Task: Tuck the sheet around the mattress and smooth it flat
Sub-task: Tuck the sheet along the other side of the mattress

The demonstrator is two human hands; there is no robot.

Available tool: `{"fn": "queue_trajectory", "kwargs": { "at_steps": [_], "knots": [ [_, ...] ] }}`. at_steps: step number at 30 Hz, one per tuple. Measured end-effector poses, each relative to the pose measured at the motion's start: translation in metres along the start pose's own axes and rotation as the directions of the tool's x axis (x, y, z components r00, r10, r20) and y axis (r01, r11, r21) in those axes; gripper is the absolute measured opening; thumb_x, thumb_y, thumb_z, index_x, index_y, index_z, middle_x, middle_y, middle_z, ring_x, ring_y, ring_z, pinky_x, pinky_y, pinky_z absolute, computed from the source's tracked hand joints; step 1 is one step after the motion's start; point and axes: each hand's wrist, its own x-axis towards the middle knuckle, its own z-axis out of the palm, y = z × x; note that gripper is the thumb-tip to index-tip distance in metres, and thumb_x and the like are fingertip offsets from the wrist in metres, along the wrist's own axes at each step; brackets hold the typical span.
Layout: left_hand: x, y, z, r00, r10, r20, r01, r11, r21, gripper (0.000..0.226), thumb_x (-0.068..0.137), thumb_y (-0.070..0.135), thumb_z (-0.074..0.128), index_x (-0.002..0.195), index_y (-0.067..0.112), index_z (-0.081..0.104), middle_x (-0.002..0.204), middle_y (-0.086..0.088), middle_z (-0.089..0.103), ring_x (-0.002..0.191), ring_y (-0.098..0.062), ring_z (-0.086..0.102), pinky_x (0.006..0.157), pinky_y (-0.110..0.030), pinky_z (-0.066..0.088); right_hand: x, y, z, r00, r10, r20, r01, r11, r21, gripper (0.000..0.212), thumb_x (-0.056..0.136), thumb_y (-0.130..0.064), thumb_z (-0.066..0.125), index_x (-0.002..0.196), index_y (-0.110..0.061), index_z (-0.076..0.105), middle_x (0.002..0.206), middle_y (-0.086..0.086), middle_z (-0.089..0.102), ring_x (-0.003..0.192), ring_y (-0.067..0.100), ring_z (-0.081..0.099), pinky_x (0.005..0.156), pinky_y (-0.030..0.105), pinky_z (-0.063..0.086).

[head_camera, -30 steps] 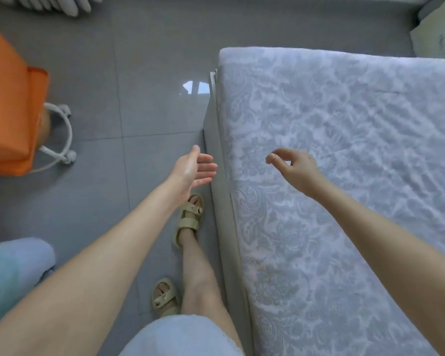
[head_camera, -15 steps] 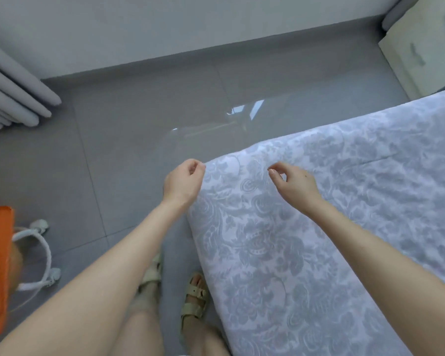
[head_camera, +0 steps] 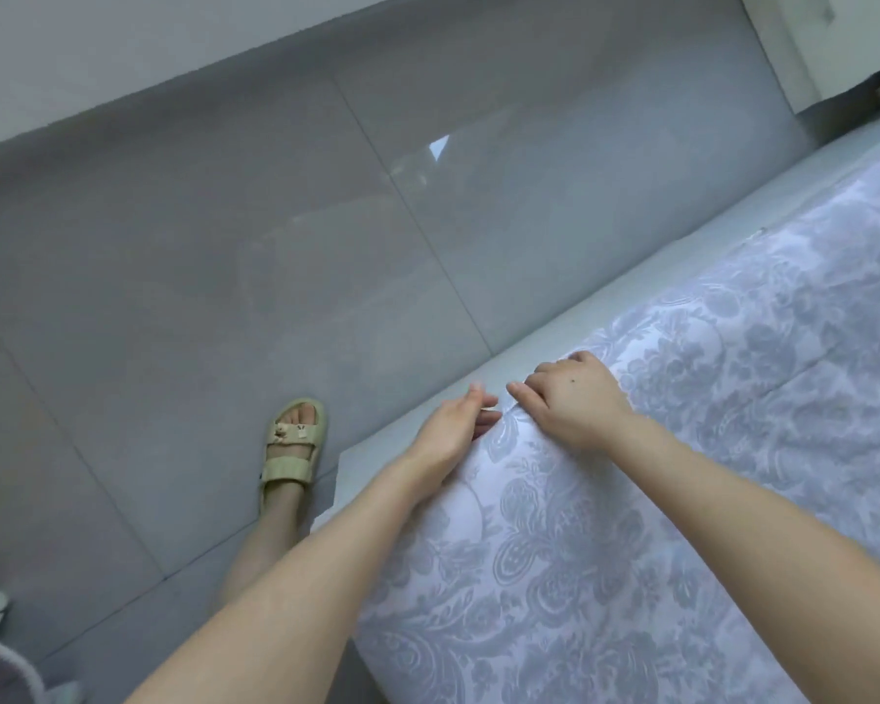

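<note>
A white sheet [head_camera: 656, 475] with a grey floral pattern covers the mattress, which fills the right and lower part of the view. Its edge runs diagonally along a pale bed frame ledge [head_camera: 605, 307]. My right hand [head_camera: 572, 401] rests on the corner of the sheet, fingers curled down over the edge, pressing the fabric. My left hand [head_camera: 453, 424] lies flat against the side of the same corner, fingers straight and together, tips touching the sheet just beside my right thumb. Whether either hand pinches the fabric is hidden.
Glossy grey floor tiles [head_camera: 275, 271] spread to the left, bounded by a pale wall [head_camera: 123, 53] at the top. My foot in a beige sandal [head_camera: 293, 449] stands beside the bed corner. A pale cabinet [head_camera: 834, 38] sits at the top right.
Both hands came down onto the mattress corner and closed together; the left hand went from a loose fist to flat against the side. The view swung, and the orange object left it.
</note>
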Motion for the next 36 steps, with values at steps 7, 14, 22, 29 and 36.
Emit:
{"fn": "queue_trajectory", "kwargs": {
  "at_steps": [7,14,22,29,36],
  "knots": [
    [0.014,0.010,-0.004,0.999,-0.029,0.032,0.016,0.936,0.351,0.049,0.101,0.045,0.024,0.116,0.021,0.064,0.125,0.003,0.060,0.118,-0.015,0.052,0.105,-0.030,0.035,0.024,0.023,-0.011,0.988,-0.084,0.129,0.083,0.996,0.007,0.087,0.075,-0.058,-0.006,0.091,-0.023,0.072,0.097,-0.005,0.067,0.096,0.019,0.057,0.084,0.033,0.039],
    [0.020,0.005,0.000,0.999,-0.039,0.008,0.030,0.881,0.473,0.050,0.101,0.041,0.021,0.111,0.019,0.064,0.117,0.002,0.064,0.112,-0.018,0.054,0.093,-0.028,0.037,0.033,0.038,-0.013,0.966,-0.184,0.182,0.180,0.983,0.040,0.080,0.082,-0.061,0.000,0.094,-0.024,0.071,0.094,-0.004,0.066,0.093,0.019,0.058,0.084,0.032,0.041],
    [0.022,-0.005,-0.004,0.951,-0.275,0.139,0.258,0.957,0.130,0.060,0.097,0.054,0.024,0.096,0.022,0.075,0.099,0.000,0.074,0.096,-0.017,0.067,0.095,-0.030,0.047,0.051,0.032,-0.030,0.781,-0.112,0.614,0.076,0.994,0.084,0.063,0.096,-0.059,0.016,0.093,-0.019,0.064,0.107,0.006,0.065,0.108,0.026,0.054,0.088,0.036,0.039],
    [0.025,0.001,-0.012,0.927,-0.354,0.124,0.283,0.877,0.388,0.068,0.095,0.059,0.018,0.101,0.019,0.072,0.109,-0.004,0.069,0.100,-0.019,0.063,0.098,-0.032,0.043,0.074,0.018,-0.014,0.635,0.010,0.773,-0.014,1.000,-0.002,0.073,0.095,-0.062,0.013,0.135,-0.014,0.049,0.145,0.006,0.044,0.134,0.024,0.039,0.106,0.037,0.029],
    [0.003,0.006,-0.053,0.977,-0.200,0.068,0.187,0.969,0.163,0.053,0.100,0.045,0.028,0.097,0.010,0.069,0.098,-0.003,0.072,0.086,-0.010,0.066,0.079,-0.013,0.050,0.065,0.018,-0.018,0.770,0.023,0.638,-0.045,0.999,0.018,0.066,0.095,-0.061,0.015,0.080,-0.012,0.057,0.102,0.006,0.063,0.107,0.027,0.054,0.081,0.033,0.034]
  ]
}}
